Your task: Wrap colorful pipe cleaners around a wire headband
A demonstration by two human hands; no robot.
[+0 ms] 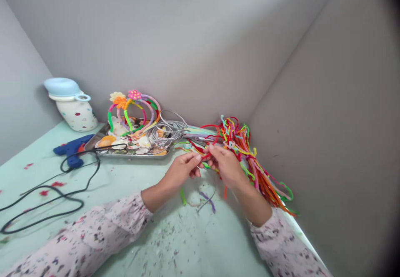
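Observation:
Between my two hands, above the middle of the table, is a red pipe cleaner (206, 156). My left hand (183, 168) pinches its left end between thumb and fingers. The fingers of my right hand (227, 164) are closed on it a little further right. A thin grey wire (213, 193) curves below the hands; whether it joins the piece I hold, I cannot tell. Just behind and right of my right hand lies a big tangled bundle of colourful pipe cleaners (240, 137). Short green (183, 197) and purple (208, 202) pieces lie beneath my hands.
A metal tray (150, 157) holds felt-like scraps, coiled grey wire hoops (167, 133) and headbands with fuzzy flowers (135, 95). Left of it are a blue glue gun (73, 150) with a looping black cord (83, 202) and a white bottle (78, 112). Grey walls enclose the table.

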